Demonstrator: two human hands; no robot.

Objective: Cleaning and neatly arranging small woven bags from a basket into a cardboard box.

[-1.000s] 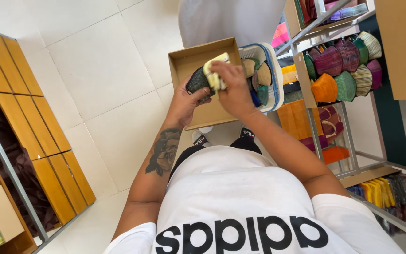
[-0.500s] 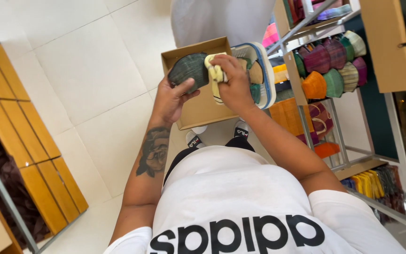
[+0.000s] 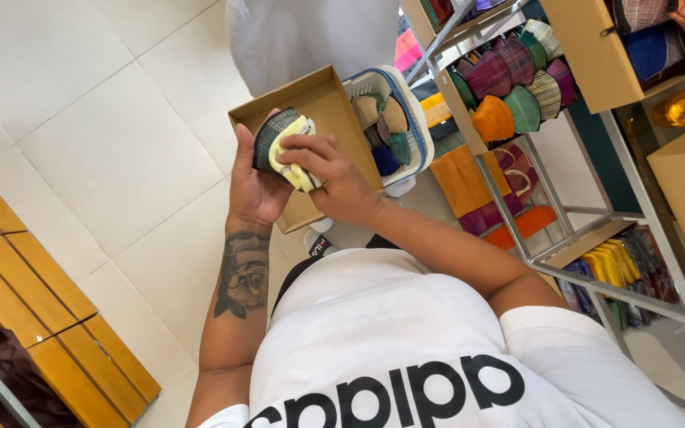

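Here, the dark green woven pouch (image 3: pixel 267 141) sits cupped in your left hand (image 3: pixel 254 186) above the cardboard box (image 3: pixel 327 103); your right hand (image 3: pixel 334 178) presses a yellow cloth (image 3: pixel 291 150) onto it, beside the white basket (image 3: pixel 414 119).

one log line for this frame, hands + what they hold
left hand: holds dark woven pouch | right hand: presses yellow cloth on pouch | cardboard box behind | white basket of pouches beside box
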